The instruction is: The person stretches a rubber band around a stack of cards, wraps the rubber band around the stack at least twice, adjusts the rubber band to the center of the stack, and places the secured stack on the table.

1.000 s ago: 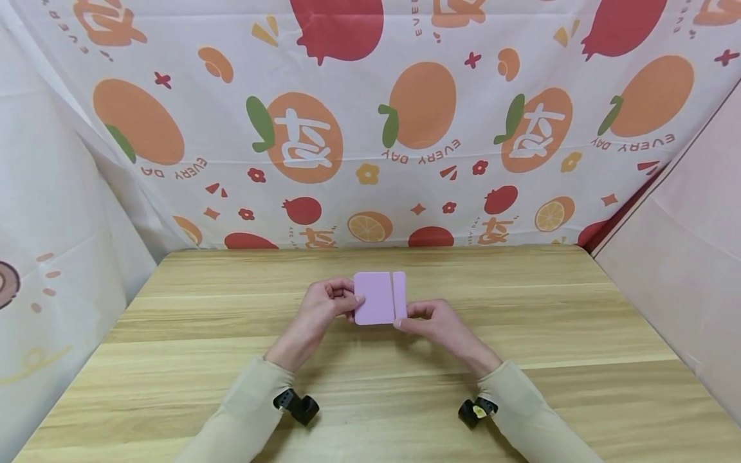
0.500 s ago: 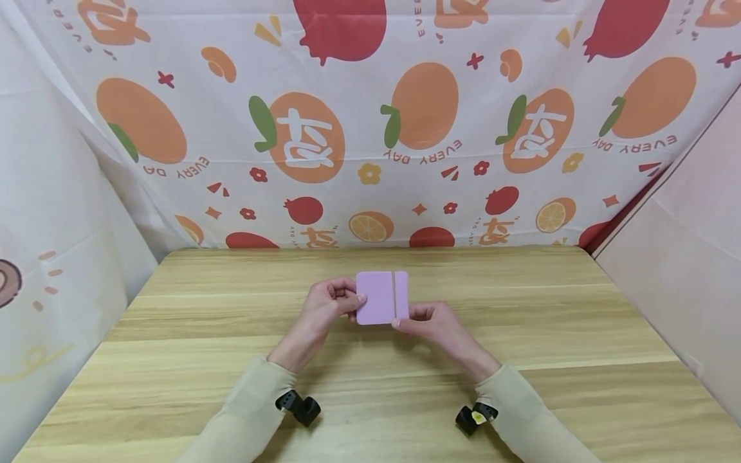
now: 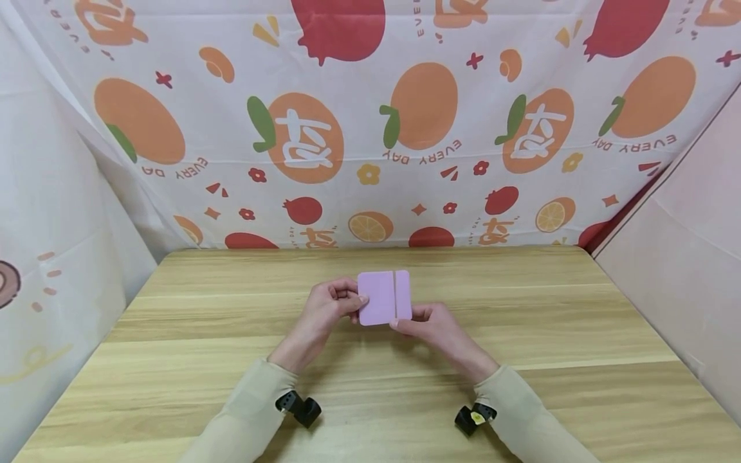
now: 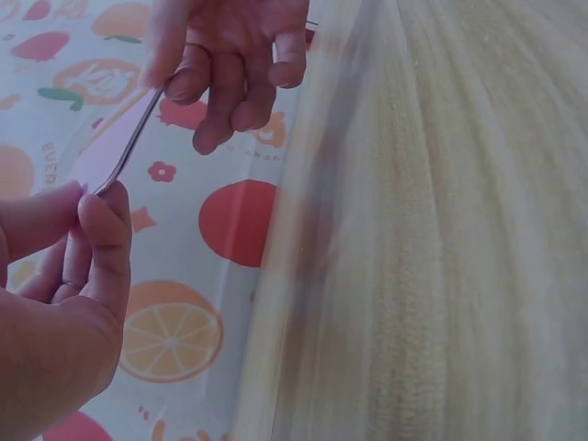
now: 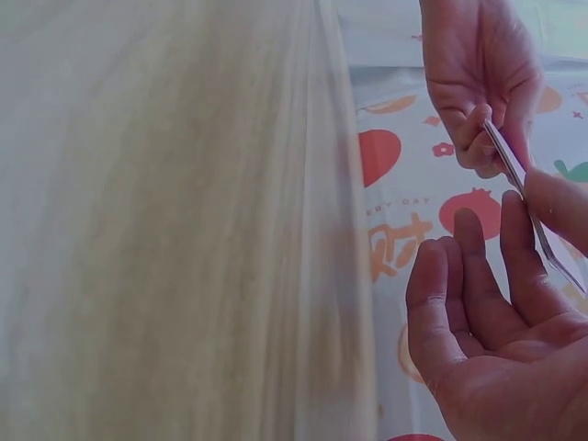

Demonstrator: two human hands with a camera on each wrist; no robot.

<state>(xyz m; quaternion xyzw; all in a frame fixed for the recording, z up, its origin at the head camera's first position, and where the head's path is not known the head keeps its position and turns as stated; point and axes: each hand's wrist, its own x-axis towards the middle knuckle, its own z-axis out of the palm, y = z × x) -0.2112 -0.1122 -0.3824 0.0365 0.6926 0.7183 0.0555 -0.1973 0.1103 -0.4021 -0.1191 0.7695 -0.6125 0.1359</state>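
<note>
A thin lilac square (image 3: pixel 376 296) with rounded corners is held up above the table. A narrow tan line crosses it near its right side; whether that is a band or a gap I cannot tell. My left hand (image 3: pixel 321 315) pinches its left edge, thumb on the front. At the lower right corner, my right hand (image 3: pixel 437 329) grips it between thumb and fingers, the thumb near the tan line. Seen nearly edge-on in the left wrist view, the square (image 4: pixel 115 152) looks slim and slightly bent. In the right wrist view, the other fingers of my right hand (image 5: pixel 501 322) spread loosely.
The wooden table (image 3: pixel 370 399) lies beneath both hands. A fruit-printed cloth (image 3: pixel 359 186) hangs behind its far edge, with pale cloths at the left (image 3: pixel 64 212) and right (image 3: pixel 683 225). Black wrist cameras sit on both beige sleeves.
The lilac square has shifted slightly to the right and tilted a little. The right thumb has slid slightly left along its lower edge. Both hands keep their hold.
</note>
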